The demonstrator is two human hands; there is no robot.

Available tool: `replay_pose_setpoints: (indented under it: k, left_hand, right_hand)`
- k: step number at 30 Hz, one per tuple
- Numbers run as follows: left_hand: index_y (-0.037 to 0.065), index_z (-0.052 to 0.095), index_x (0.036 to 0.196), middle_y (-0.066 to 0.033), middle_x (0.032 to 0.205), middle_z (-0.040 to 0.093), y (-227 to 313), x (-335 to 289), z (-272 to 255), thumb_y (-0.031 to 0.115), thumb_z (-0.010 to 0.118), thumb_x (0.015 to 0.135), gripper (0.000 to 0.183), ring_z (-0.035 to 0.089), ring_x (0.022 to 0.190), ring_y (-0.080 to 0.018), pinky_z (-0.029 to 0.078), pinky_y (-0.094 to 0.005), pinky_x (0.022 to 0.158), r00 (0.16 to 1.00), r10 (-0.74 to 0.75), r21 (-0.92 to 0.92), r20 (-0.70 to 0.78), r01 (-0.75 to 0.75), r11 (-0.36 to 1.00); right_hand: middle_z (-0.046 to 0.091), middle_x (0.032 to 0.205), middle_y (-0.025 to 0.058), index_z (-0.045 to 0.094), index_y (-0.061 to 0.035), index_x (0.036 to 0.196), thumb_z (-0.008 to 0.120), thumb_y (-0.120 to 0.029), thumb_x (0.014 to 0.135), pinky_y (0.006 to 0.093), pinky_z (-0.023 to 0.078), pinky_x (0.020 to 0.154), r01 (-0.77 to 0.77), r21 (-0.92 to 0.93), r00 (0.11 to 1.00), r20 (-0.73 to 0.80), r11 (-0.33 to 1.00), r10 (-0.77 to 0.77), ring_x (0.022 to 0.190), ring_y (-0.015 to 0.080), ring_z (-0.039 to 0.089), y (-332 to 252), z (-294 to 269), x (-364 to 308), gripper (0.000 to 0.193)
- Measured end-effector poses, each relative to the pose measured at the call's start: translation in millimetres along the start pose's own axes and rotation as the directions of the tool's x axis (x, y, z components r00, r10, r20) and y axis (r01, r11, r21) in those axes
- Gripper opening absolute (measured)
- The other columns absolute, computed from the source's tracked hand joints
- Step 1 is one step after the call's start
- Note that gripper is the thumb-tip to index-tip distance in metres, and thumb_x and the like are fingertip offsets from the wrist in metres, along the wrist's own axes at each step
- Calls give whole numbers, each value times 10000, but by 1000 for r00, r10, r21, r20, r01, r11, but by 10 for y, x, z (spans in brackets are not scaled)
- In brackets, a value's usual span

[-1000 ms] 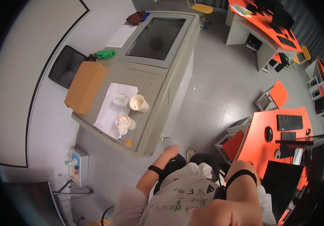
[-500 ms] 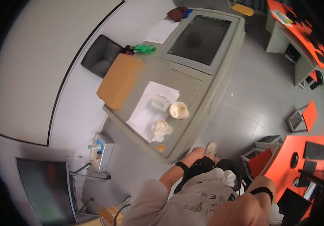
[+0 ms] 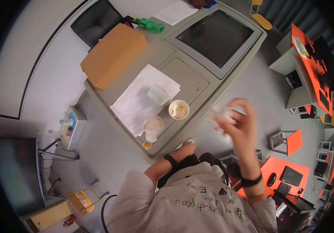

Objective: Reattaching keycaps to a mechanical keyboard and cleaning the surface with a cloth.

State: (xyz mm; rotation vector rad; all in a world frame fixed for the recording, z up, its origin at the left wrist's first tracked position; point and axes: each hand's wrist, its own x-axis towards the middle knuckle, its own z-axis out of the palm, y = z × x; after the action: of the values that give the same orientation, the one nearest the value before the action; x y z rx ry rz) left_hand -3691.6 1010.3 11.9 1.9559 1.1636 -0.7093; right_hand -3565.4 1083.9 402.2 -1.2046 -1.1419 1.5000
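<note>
My right hand [image 3: 241, 130] is raised at the console's right side, fingers curled in a pinch around a small white crumpled wad [image 3: 224, 114], smeared by motion. My left hand [image 3: 188, 148] hangs low by the near corner of the console; its fingers look curled, and anything inside them is hidden. On the grey console [image 3: 192, 79] stands a white cup [image 3: 179, 110] with pale, whitish contents. Left of it lies a small white packet [image 3: 159, 94] with green print, on white paper sheets [image 3: 136, 95]. Crumpled whitish film or tissue [image 3: 152, 127] sits nearer me, beside a small orange-filled cup [image 3: 147, 145].
A brown cardboard box [image 3: 114, 54] is at the console's left edge, near a green bottle [image 3: 150, 25]. A dark screen [image 3: 217, 37] is set into the console's far part. Orange desks [image 3: 268, 171] and a stool [image 3: 291, 140] stand at the right.
My right hand has risen from in front of my chest toward the console, and the white wad now shows in its fingers. The view has shifted; my left hand stays low by the corner.
</note>
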Motion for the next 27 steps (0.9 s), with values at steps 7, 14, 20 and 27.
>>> replay_pose_setpoints:
  k: [7, 14, 20, 27]
  left_hand:
    - [21, 600, 992, -219, 1033, 594, 97, 711, 285, 130, 477, 790, 261, 580, 919, -373, 446, -465, 817, 625, 157, -419, -765, -667, 616]
    - [18, 588, 1034, -223, 1057, 589, 123, 703, -146, 164, 518, 787, 296, 564, 976, -360, 438, -434, 844, 949, 247, -309, -194, -298, 903]
    - [17, 578, 1071, -227, 1078, 586, 486, 1608, -806, 194, 554, 784, 338, 549, 1026, -348, 432, -407, 867, 932, 345, -179, -115, -361, 915]
    - [72, 606, 1061, -203, 1045, 615, 1414, 2763, -1873, 215, 542, 759, 341, 565, 1017, -355, 455, -417, 871, 968, 228, 20, 109, -232, 973]
  right_hand:
    - [608, 1039, 127, 612, -36, 1000, 609, 52, 664, 331, 519, 770, 521, -664, 853, 435, 537, -288, 904, 289, 609, 1318, 223, 833, 348]
    - [579, 852, 109, 589, -64, 823, 549, -104, 703, 340, 460, 759, 812, -539, 582, 715, 224, -387, 842, 244, 562, 1649, 102, 1172, 133]
    - [584, 998, 68, 620, -67, 912, 560, -49, 718, 359, 443, 805, 801, -336, 597, 500, 495, -627, 955, 259, 529, 854, -1370, 1315, 205]
    - [642, 981, 93, 614, -62, 1049, 614, -11, 773, 361, 503, 742, 333, -623, 884, -54, 708, -464, 865, 292, 612, 1169, -4010, 1367, 281]
